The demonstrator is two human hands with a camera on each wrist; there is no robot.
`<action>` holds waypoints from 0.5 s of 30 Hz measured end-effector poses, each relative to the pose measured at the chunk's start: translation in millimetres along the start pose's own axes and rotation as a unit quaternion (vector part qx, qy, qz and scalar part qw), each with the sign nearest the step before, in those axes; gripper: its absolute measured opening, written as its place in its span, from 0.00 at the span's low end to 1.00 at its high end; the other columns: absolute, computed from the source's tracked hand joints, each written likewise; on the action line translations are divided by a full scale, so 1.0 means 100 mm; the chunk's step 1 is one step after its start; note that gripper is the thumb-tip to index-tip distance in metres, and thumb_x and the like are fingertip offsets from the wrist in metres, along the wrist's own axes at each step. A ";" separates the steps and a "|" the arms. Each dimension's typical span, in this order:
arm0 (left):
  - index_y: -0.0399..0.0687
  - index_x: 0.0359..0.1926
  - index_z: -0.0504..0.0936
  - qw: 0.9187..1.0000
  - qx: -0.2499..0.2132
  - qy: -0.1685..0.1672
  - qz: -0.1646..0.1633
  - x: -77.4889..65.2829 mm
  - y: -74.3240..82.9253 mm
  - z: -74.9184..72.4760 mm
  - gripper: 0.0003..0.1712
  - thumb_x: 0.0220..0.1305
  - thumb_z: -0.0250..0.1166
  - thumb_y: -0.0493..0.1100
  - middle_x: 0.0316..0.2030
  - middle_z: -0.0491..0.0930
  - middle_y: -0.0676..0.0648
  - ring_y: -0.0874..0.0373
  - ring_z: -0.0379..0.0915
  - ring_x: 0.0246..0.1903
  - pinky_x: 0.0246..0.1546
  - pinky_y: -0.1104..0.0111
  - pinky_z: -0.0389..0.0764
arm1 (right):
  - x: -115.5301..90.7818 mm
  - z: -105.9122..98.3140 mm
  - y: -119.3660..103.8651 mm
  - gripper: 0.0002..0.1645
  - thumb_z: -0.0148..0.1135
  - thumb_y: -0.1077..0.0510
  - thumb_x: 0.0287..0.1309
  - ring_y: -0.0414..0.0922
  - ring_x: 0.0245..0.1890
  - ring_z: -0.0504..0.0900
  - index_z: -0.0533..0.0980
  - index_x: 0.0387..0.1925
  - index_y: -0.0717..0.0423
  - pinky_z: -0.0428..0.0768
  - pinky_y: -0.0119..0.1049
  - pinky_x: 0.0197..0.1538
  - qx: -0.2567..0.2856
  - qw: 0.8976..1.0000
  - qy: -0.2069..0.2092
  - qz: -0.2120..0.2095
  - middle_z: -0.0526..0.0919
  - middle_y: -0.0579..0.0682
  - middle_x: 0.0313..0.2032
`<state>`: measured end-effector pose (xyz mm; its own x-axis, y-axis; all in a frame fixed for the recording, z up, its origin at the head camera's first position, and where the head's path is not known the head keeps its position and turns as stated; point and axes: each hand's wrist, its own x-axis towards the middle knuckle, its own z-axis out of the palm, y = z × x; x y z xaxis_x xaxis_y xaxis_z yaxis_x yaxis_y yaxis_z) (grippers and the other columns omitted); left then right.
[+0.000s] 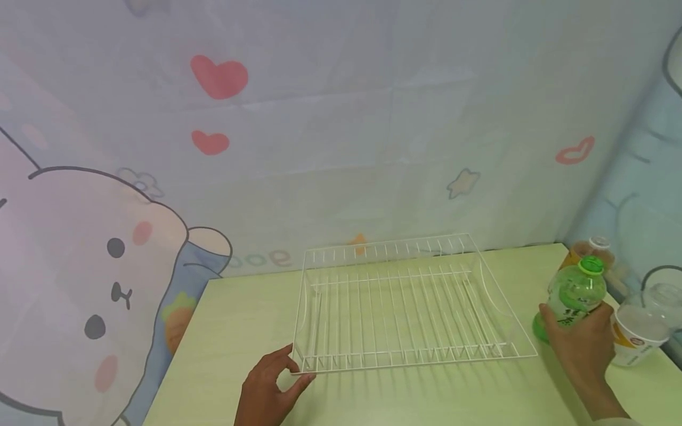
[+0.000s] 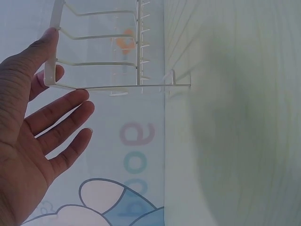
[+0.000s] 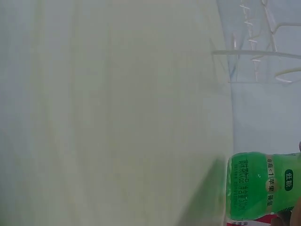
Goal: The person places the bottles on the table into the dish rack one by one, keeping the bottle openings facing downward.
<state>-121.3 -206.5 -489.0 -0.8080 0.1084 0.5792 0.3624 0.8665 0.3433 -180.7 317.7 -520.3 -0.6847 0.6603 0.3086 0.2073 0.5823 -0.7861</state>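
Observation:
A white wire dish rack [image 1: 410, 365] stands on the pale green table. My left hand [image 1: 269, 387] pinches its front left corner between thumb and index finger. In the left wrist view, the thumb [image 2: 47, 40] lies against the rack's edge and the other fingers spread below the corner. Toward the table's right end, my right hand [image 1: 586, 349] grips a green drink bottle [image 1: 579, 290] with a green cap, round its lower body. The right wrist view shows the bottle's base [image 3: 240, 186] close to the tabletop, with most of that hand out of frame.
Beside my right hand is a white tub [image 1: 634, 346] with an orange and red label. A clear plastic container [image 1: 666, 302] stands behind it. Another bottle [image 1: 599, 251], orange-labelled, is behind the green one. A cartoon-printed cloth [image 1: 346, 148] hangs along the table's back edge.

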 end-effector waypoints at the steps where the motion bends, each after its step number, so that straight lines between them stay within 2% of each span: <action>1: 0.60 0.23 0.75 1.000 0.001 0.001 0.001 0.00 0.00 0.00 0.21 0.41 0.83 0.52 0.46 0.86 0.48 0.53 0.82 0.44 0.34 0.57 0.82 | 0.01 -0.01 -0.02 0.51 0.71 0.45 0.53 0.73 0.47 0.72 0.55 0.64 0.69 0.66 0.70 0.41 0.002 1.000 0.000 -0.002 0.71 0.73 0.50; 5: 0.62 0.23 0.75 1.000 0.001 0.003 0.003 0.00 0.00 0.00 0.22 0.40 0.84 0.51 0.46 0.86 0.48 0.53 0.82 0.44 0.35 0.57 0.82 | 0.04 -0.07 -0.12 0.50 0.73 0.47 0.52 0.69 0.45 0.73 0.57 0.64 0.69 0.67 0.63 0.37 0.010 1.000 0.005 -0.028 0.72 0.71 0.50; 10: 0.60 0.24 0.75 1.000 -0.002 0.000 0.000 0.00 0.02 -0.03 0.21 0.41 0.83 0.51 0.46 0.86 0.48 0.53 0.82 0.45 0.34 0.57 0.82 | 0.08 -0.12 -0.28 0.45 0.78 0.53 0.45 0.61 0.39 0.73 0.64 0.59 0.70 0.63 0.49 0.34 0.026 0.993 0.045 -0.106 0.74 0.68 0.45; 15: 0.61 0.25 0.76 0.999 -0.008 -0.025 -0.020 0.00 0.04 -0.06 0.18 0.46 0.81 0.51 0.47 0.85 0.48 0.52 0.82 0.46 0.34 0.57 0.82 | 0.10 -0.19 -0.43 0.47 0.80 0.58 0.37 0.62 0.40 0.73 0.67 0.59 0.69 0.63 0.52 0.37 0.048 0.981 0.071 -0.172 0.75 0.69 0.44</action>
<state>-116.9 -205.6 -483.2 -0.8442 0.0979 0.5269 0.3361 0.8626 0.3782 -183.1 308.6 -473.0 -0.5977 0.4950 0.6307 -0.0902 0.7401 -0.6664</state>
